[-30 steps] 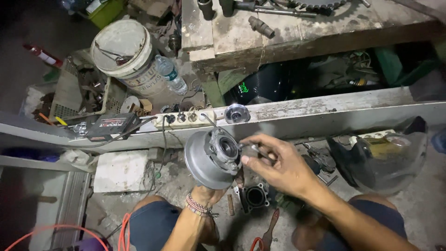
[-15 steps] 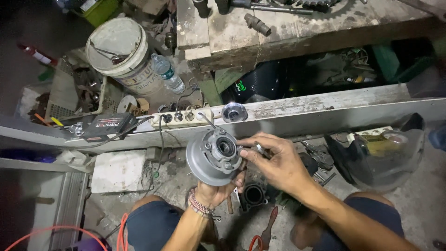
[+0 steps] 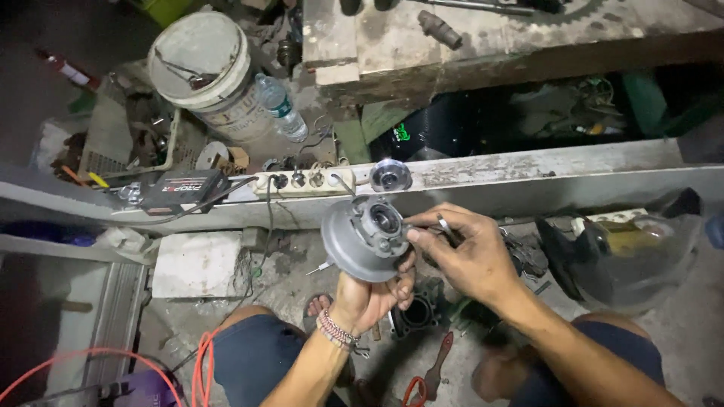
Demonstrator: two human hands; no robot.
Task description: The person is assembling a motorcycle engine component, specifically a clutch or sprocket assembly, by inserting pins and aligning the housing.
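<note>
Two hands (image 3: 422, 275) grip a round grey metal hub (image 3: 366, 237).

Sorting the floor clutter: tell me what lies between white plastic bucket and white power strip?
Head view: a clear plastic water bottle lies between bucket and strip.

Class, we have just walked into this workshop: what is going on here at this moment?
A seated person holds a round grey metal hub part up from below in the left hand. The right hand pinches a thin metal tool at the hub's edge. Behind it, a white power strip lies on a grey beam, near a white bucket and plastic bottle.
</note>
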